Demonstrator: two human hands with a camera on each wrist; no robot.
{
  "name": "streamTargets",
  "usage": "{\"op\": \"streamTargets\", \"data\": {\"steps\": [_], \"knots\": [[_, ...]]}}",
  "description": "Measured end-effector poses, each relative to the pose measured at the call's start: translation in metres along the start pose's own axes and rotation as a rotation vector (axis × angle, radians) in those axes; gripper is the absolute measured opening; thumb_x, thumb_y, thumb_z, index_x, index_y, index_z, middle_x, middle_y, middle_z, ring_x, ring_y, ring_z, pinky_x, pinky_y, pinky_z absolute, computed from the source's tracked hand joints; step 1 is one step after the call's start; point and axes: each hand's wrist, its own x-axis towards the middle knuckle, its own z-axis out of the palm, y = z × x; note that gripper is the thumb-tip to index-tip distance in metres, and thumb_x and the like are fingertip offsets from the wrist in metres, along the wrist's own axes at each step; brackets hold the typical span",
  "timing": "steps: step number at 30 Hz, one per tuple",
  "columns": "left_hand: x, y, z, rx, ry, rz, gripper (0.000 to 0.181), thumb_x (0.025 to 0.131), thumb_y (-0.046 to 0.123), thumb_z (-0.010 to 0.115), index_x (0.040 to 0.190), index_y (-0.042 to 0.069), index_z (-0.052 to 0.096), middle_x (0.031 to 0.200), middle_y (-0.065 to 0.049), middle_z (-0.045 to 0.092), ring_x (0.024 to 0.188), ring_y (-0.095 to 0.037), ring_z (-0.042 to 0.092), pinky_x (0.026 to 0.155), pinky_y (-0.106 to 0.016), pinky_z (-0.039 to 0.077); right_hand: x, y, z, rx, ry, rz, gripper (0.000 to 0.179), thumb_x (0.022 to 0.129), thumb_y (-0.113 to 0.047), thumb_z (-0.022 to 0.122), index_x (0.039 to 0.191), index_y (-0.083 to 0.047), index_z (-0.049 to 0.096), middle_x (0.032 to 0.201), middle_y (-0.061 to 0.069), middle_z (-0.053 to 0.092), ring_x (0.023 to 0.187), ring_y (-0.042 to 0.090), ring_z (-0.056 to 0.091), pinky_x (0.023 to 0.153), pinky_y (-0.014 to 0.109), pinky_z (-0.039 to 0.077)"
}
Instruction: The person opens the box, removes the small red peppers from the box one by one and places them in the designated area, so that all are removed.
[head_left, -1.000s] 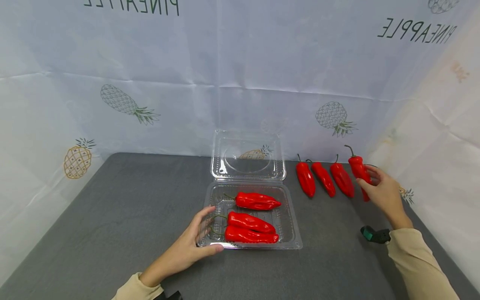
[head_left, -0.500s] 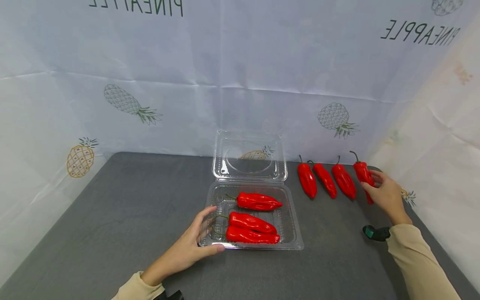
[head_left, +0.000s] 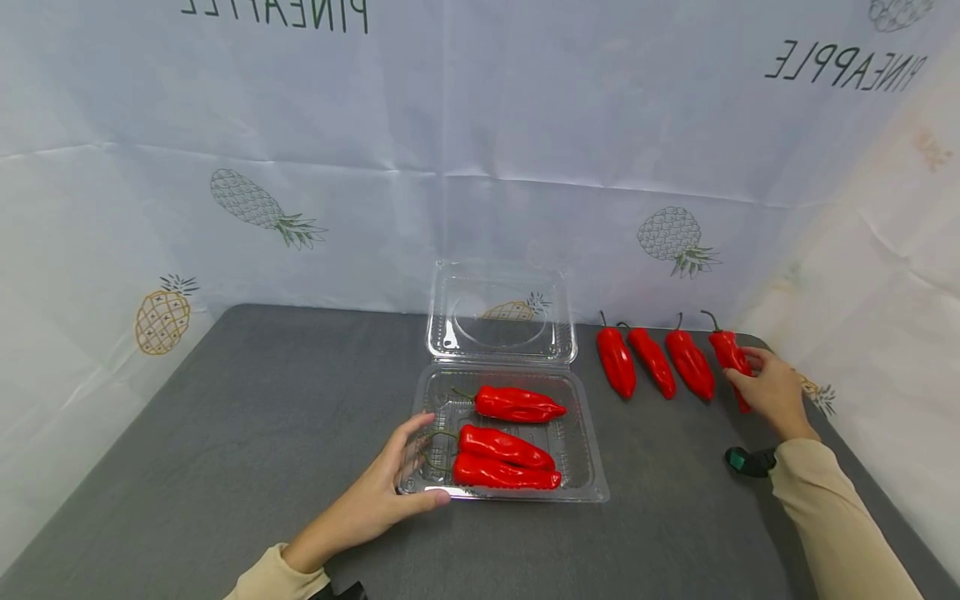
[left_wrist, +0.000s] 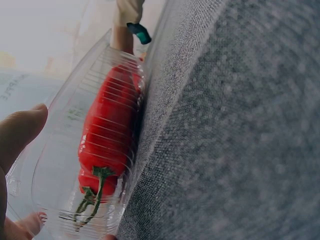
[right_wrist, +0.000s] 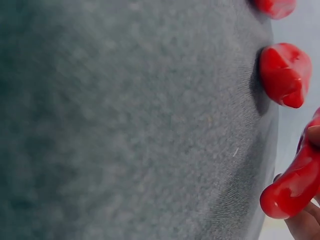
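At the far right in the head view, my right hand (head_left: 772, 392) pinches a long red pepper (head_left: 727, 354) between thumb and fingers. Its green stem points away from me. The right wrist view shows the lower end of that pepper (right_wrist: 291, 194) above the dark cloth. My left hand (head_left: 375, 498) rests at the near left corner of a clear plastic clamshell box (head_left: 592, 475), thumb along the front rim and fingers at the left side. Inside the box lie three red peppers; the upper one (head_left: 517, 404) lies apart, and two (head_left: 506, 447) lie side by side in front.
Three more red peppers, among them the leftmost one (head_left: 616, 363), lie in a row between the box and my right hand. The box's lid (head_left: 558, 337) stands open at the back. A dark grey cloth (head_left: 247, 433) covers the table, below a pineapple-print curtain (head_left: 360, 225).
My right hand has brought the pepper lower and slightly nearer, beside the row. My left hand has stayed at the box corner.
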Motion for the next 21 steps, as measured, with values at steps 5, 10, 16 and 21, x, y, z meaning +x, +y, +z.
{"op": "streamTargets", "data": {"steps": [5,10,16,21], "knots": [[0.000,0.001,0.000,-0.001,-0.003,-0.005,0.094,0.084,0.019,0.079,0.154,0.008,0.018,0.163,-0.018,0.017,0.148,-0.045,0.026,0.117,-0.052,0.030,0.004,0.003,0.001,-0.005,-0.026,0.011,0.058,0.096,-0.022,0.061,0.133,0.019,0.043,0.124,0.045,0.052,0.100,0.053,0.059,0.062,0.040,0.060],[0.001,0.000,0.000,0.001,-0.002,-0.006,0.094,0.084,0.020,0.080,0.154,0.008,0.018,0.163,-0.018,0.017,0.148,-0.045,0.026,0.117,-0.051,0.030,0.010,0.005,0.003,-0.008,-0.057,0.026,0.059,0.096,-0.023,0.060,0.133,0.019,0.042,0.125,0.045,0.050,0.104,0.055,0.056,0.076,0.056,0.059],[0.001,-0.001,0.000,-0.003,-0.006,-0.004,0.094,0.084,0.019,0.079,0.154,0.008,0.018,0.163,-0.018,0.017,0.148,-0.045,0.025,0.117,-0.052,0.030,0.013,0.007,0.006,-0.016,-0.048,0.063,0.057,0.095,-0.022,0.060,0.132,0.018,0.042,0.127,0.045,0.050,0.110,0.056,0.054,0.083,0.062,0.052],[0.001,-0.001,0.000,0.000,-0.006,-0.009,0.093,0.085,0.020,0.079,0.154,0.008,0.018,0.163,-0.017,0.016,0.148,-0.045,0.025,0.117,-0.052,0.030,0.013,0.007,0.009,-0.009,-0.019,0.096,0.053,0.095,-0.022,0.060,0.128,0.017,0.045,0.125,0.043,0.052,0.104,0.054,0.056,0.072,0.055,0.052]]}}
